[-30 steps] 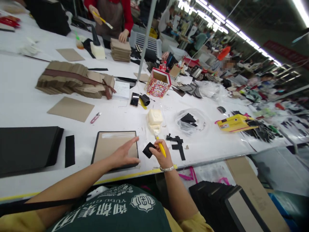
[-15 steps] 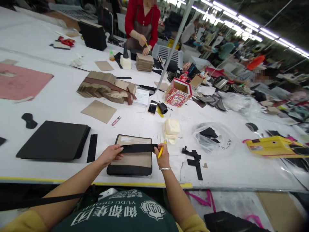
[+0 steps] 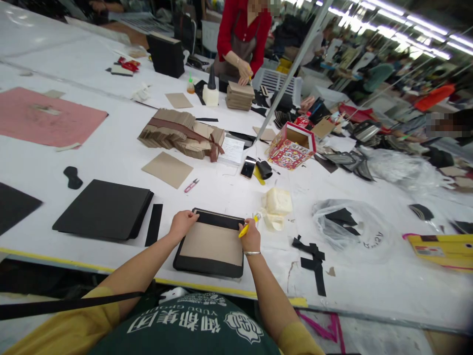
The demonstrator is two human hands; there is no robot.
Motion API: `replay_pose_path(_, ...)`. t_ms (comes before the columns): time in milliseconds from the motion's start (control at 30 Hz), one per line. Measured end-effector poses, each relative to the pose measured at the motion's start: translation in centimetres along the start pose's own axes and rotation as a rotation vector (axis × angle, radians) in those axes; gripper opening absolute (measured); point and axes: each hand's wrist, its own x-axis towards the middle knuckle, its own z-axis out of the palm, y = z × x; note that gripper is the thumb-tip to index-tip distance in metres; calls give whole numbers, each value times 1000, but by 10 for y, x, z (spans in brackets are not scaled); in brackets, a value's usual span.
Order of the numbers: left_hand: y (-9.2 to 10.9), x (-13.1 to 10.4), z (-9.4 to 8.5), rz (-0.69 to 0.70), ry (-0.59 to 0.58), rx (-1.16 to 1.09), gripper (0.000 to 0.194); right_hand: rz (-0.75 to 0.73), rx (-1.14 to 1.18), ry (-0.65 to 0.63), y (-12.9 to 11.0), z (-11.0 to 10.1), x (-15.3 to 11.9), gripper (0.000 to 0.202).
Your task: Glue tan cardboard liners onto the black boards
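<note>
A tan board with black edges (image 3: 212, 244) lies in front of me near the table's front edge. Across its far end runs a black strip (image 3: 218, 220), laid flat against the board. My left hand (image 3: 184, 223) pinches the strip's left end at the board's far left corner. At the far right corner, my right hand (image 3: 251, 236) holds a yellow-handled brush (image 3: 244, 230), its fingers also at the strip's right end. Another black strip (image 3: 153, 225) lies to the left, beside a stack of black sheets (image 3: 103, 209).
Beyond the board are pink snips (image 3: 191, 185), a tan sheet (image 3: 167, 169), a phone (image 3: 249, 167) and a cream block (image 3: 278, 201). Black scraps (image 3: 313, 261) and a plastic bag (image 3: 349, 224) lie right. A person in red (image 3: 242, 34) works across the table.
Both hands have moved the black strip away from me, from above the board's middle onto its far end. The camera view has shifted left. The person across has lowered a hand toward the stack.
</note>
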Motion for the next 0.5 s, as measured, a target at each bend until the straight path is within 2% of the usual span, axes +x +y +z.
replay_pose_path(300,-5,6,6,-18,-1,30,32,11,5,-4,0,3,2,19)
replay_pose_path(500,-4,10,9,-79,-5,76,35,2,-25,-9,0,2,1,18)
